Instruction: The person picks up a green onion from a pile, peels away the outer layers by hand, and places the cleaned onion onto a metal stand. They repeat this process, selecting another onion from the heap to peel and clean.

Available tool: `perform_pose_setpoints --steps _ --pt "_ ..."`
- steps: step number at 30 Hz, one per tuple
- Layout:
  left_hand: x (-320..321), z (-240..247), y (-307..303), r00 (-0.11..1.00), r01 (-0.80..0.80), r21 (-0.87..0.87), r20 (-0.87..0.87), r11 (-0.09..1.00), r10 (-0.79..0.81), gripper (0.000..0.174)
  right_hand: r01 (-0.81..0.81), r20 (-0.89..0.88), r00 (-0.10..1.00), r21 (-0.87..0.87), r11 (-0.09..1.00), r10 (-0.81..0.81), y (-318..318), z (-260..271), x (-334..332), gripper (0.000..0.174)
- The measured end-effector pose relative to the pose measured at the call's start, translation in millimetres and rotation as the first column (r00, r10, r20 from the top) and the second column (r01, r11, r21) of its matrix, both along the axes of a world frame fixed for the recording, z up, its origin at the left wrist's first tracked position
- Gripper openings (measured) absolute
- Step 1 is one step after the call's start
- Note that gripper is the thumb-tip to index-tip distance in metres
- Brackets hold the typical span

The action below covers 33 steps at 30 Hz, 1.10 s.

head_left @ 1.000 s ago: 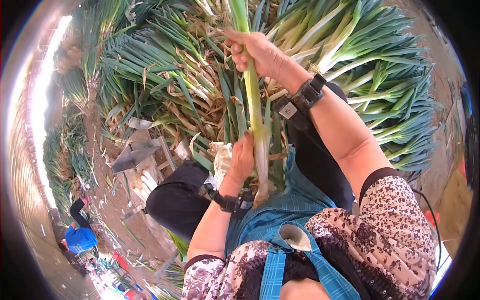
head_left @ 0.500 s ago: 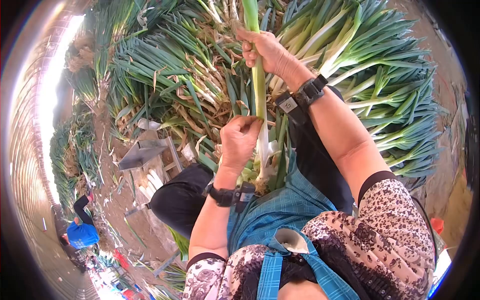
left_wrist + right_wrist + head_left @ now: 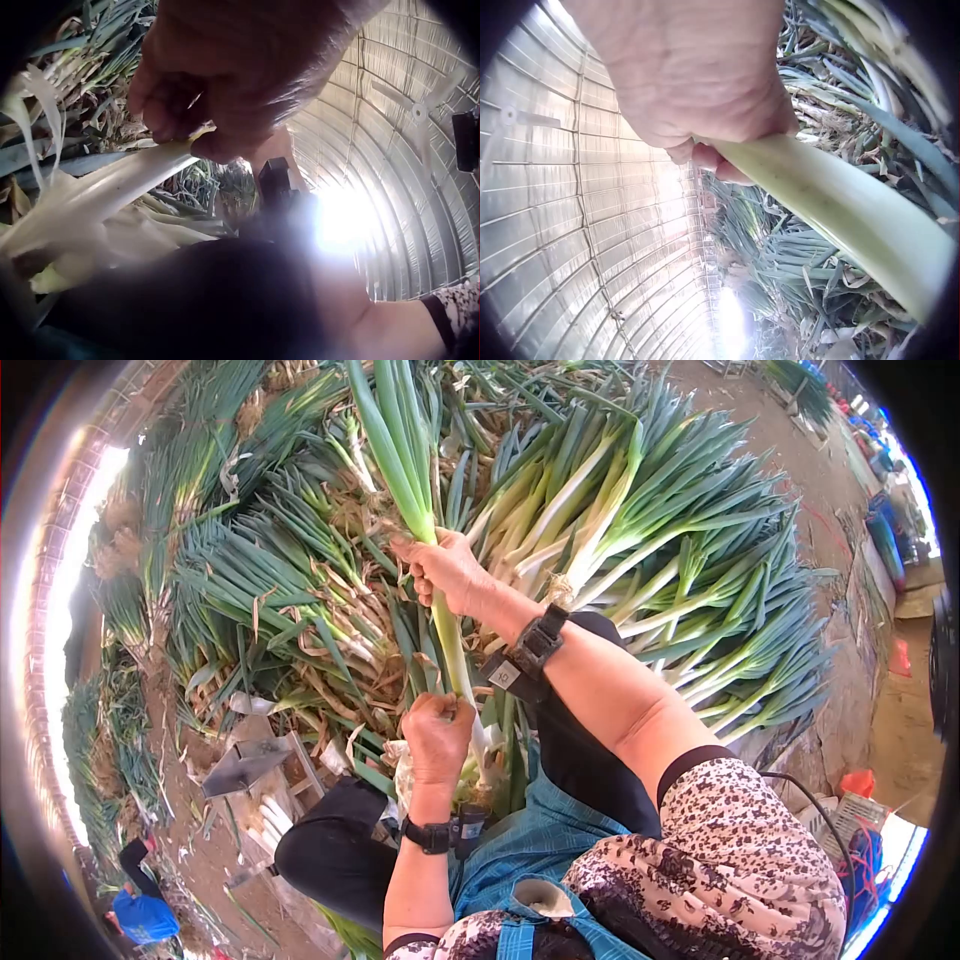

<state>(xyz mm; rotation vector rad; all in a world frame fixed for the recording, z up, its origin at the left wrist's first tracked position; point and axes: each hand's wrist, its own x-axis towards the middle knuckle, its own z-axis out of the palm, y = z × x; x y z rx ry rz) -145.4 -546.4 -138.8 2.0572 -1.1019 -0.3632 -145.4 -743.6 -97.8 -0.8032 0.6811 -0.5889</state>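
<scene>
A long green onion slants across the person's lap, green leaves upward and pale root end down. Its stalk is gripped below the leaves by my right hand, with fingers curled round it; the right wrist view shows the smooth stalk running out from under the palm. Lower down, my left hand pinches at the stalk's side with curled fingers. In the left wrist view, its fingertips meet the pale stalk, and loose whitish outer skin hangs near the root end.
Trimmed green onions lie fanned out on the right, and untrimmed ones with dry leaves are heaped on the left. A grey metal piece stands by the left knee, near several white stalks. Another person in blue is far left.
My left hand has moved up from the lower stalk and now pinches higher, fingers more curled. Outer skin has come loose near the root. My right hand keeps its grip; the head view has shifted.
</scene>
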Motion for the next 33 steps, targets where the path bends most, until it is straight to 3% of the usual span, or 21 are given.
perform_pose_setpoints --steps 4,6,8,9,10,11,12,17,19,20,23,27,28,32,33 --pt "-1.2 -7.2 6.4 0.997 -0.035 -0.023 0.068 0.999 0.036 0.013 -0.004 -0.032 0.999 -0.031 1.000 0.003 3.2 -3.9 2.3 0.014" --pt "0.8 -15.7 11.4 0.992 -0.063 -0.034 0.106 0.997 0.067 0.014 -0.044 -0.091 0.995 -0.050 0.998 0.040 4.2 1.0 1.7 0.017" --pt "1.4 -17.2 15.8 0.975 -0.137 -0.054 -0.182 0.989 0.125 0.015 -0.100 -0.078 0.992 -0.009 0.995 0.099 0.8 2.8 0.5 0.025" --pt "4.2 -19.8 19.7 0.974 -0.147 -0.045 -0.181 0.988 0.136 0.015 -0.143 -0.045 0.989 0.026 0.989 0.144 -1.4 3.5 -1.9 0.029" --pt "6.8 -20.6 22.5 0.865 -0.251 -0.069 -0.463 0.965 0.192 0.016 -0.172 -0.012 0.985 0.003 0.985 0.172 -4.0 1.7 -2.7 0.031" --pt "8.8 -21.5 24.7 0.678 -0.354 -0.065 -0.706 0.933 0.208 0.018 -0.175 -0.013 0.984 0.008 0.985 0.175 -5.3 -0.7 -1.5 0.031" --pt "10.2 -21.9 27.7 0.606 -0.349 -0.115 -0.785 0.930 0.130 0.020 -0.206 0.053 0.978 0.068 0.976 0.203 -7.4 -3.4 -1.8 0.033" --pt "11.0 -1.3 17.6 0.551 -0.137 -0.115 -0.834 0.984 -0.021 0.028 -0.315 0.156 0.943 0.144 0.938 0.293 -5.6 -6.2 -4.1 0.035" --pt "8.6 4.6 16.0 0.471 -0.070 -0.059 -0.882 0.996 -0.019 0.030 -0.328 0.183 0.936 0.135 0.935 0.302 -8.4 -6.5 -6.8 0.037" --pt "4.9 9.4 18.2 0.526 -0.011 -0.085 -0.848 0.996 -0.066 0.034 -0.344 0.232 0.923 0.148 0.927 0.306 -10.2 -5.5 -8.3 0.038" --pt "0.3 -9.8 34.0 0.487 0.123 -0.100 -0.861 0.987 -0.148 0.043 -0.377 0.321 0.893 0.148 0.914 0.316 -17.5 -3.7 -12.5 0.043" --pt "-11.8 -27.1 55.1 0.570 0.159 -0.037 -0.813 0.987 -0.123 0.046 -0.300 0.385 0.889 0.081 0.950 0.248 -36.7 -8.6 -20.0 0.052" --pt "-16.3 -28.6 57.3 0.644 0.126 -0.046 -0.756 0.991 -0.117 0.046 -0.279 0.380 0.897 0.085 0.957 0.228 -42.2 -9.4 -23.0 0.047" --pt "-13.5 -33.1 79.5 0.658 0.103 0.038 -0.752 0.994 -0.039 0.039 -0.194 0.445 0.891 0.181 0.964 0.095 -62.7 -9.7 -36.2 0.033" --pt "-16.4 -41.2 93.1 0.659 0.099 0.047 -0.752 0.994 -0.030 0.039 -0.143 0.394 0.916 0.146 0.979 0.075 -64.9 -4.5 -44.4 0.029"
